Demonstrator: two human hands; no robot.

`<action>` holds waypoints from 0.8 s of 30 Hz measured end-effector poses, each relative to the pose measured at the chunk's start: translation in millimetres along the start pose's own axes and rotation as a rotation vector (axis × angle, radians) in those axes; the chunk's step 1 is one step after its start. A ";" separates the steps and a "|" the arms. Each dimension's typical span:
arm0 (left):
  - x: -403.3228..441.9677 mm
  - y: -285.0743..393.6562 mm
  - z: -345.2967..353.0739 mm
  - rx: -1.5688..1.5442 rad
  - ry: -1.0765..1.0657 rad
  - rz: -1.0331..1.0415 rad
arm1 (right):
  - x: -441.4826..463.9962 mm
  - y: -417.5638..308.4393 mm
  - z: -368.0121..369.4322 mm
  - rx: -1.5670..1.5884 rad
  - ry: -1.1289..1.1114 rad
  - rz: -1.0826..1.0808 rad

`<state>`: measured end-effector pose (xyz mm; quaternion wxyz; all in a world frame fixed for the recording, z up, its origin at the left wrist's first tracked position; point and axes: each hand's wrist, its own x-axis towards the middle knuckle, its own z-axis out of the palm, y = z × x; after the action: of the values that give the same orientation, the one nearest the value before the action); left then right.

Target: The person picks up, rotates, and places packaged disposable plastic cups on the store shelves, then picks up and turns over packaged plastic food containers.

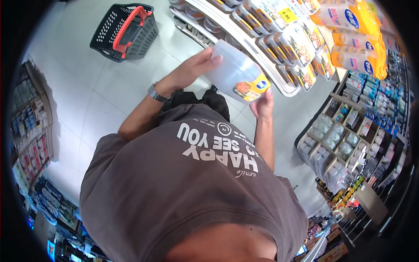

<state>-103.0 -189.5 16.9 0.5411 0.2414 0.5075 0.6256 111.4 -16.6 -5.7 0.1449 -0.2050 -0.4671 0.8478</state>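
Observation:
A clear, frosted-looking plastic food container [227,70] is held out in front of my body, tilted. On one end it carries a yellow label [252,88] with a food picture and a blue oval logo. My left hand [198,69], with a metal watch [158,92] on its wrist, grips the container's left side, thumb on the near face. At the lower right corner, by the label, my right hand [264,105] is closed on the container; some of its fingers are hidden behind it.
A dark shopping basket [146,41] with a red handle stands on the pale tiled floor [80,100]. The shelf ahead holds stacked labelled containers [301,43] and orange-wrapped packs [355,56]. More stocked shelves line the right [340,131] and left [32,126].

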 end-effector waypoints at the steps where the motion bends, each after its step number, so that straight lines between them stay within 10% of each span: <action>1: -1.4 6.1 8.3 0.019 -0.029 0.027 | -2.5 7.7 -6.2 0.090 0.026 0.019; 13: -3.9 -7.0 25.6 0.283 -0.249 0.525 | 6.2 52.8 0.7 0.677 0.154 0.114; 24: -9.1 -1.0 7.8 0.998 0.208 0.527 | 11.1 15.3 47.9 -0.188 0.386 -0.043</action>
<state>-93.3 -195.2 21.1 0.1347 0.5233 0.7146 0.4443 77.8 -54.8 1.9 0.2301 -0.3662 -0.5118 0.7423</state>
